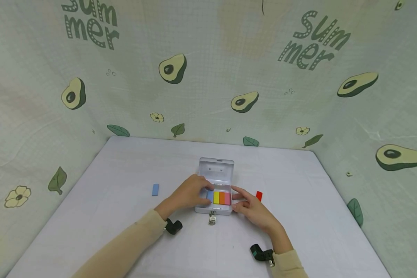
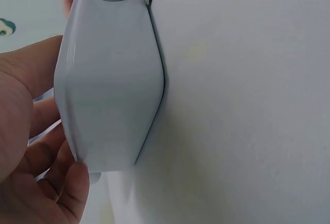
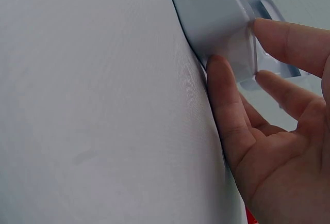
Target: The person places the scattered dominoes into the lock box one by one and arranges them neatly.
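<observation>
"What did we hold?"
"Our left hand [image 1: 192,191] pinched a blue block [image 1: 210,197] inside the open box [image 1: 202,210] on the tabletop [image 1: 194,251], beside yellow, orange and pink blocks [image 1: 222,198]. Our right hand [image 1: 253,207], fingers fairly straight, touched the box's side."
"Its handling?"
"Light and stiff, we judged, best pinched at its ends."
</observation>
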`<state>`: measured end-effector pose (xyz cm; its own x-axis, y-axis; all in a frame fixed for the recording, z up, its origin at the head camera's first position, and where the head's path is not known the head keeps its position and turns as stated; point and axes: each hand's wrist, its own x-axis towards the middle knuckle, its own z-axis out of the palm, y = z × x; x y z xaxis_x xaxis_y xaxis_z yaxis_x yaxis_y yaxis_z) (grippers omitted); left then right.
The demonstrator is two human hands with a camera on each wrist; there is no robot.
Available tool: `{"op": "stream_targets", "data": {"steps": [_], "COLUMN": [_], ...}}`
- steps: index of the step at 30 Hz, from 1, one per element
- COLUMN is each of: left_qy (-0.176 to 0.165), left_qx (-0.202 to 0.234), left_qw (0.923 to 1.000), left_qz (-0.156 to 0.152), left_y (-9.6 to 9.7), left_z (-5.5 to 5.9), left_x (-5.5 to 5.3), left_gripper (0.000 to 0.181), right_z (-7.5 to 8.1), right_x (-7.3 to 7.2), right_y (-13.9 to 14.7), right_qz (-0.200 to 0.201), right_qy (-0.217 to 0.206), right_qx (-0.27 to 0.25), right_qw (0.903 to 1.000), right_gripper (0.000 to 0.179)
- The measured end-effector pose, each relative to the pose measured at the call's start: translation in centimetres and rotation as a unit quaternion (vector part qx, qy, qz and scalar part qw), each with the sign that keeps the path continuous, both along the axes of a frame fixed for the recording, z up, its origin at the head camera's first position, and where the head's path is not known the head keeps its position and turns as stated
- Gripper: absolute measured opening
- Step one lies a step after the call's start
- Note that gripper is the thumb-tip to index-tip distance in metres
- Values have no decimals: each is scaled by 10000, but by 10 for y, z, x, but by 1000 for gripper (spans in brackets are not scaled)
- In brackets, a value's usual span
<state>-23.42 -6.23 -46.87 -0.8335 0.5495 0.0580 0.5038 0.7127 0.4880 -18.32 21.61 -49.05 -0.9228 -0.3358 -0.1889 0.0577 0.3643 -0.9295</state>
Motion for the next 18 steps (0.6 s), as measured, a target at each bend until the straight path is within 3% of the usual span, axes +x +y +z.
{"op": "stream_targets", "data": {"steps": [18], "left_qy": [428], "left_qx": [-303], "left_qw": [9986], "left_qz": [-68], "left_y": [6], "left_z": [-7], "left_x": [-1], "left_gripper": [35], "right_z": [1], "right_x": [-1], "right_y": [1], "right_qz": [20], "right_qy": [12], "right_qx": [7], "right_qw": [10000], "right_gripper": [67]}}
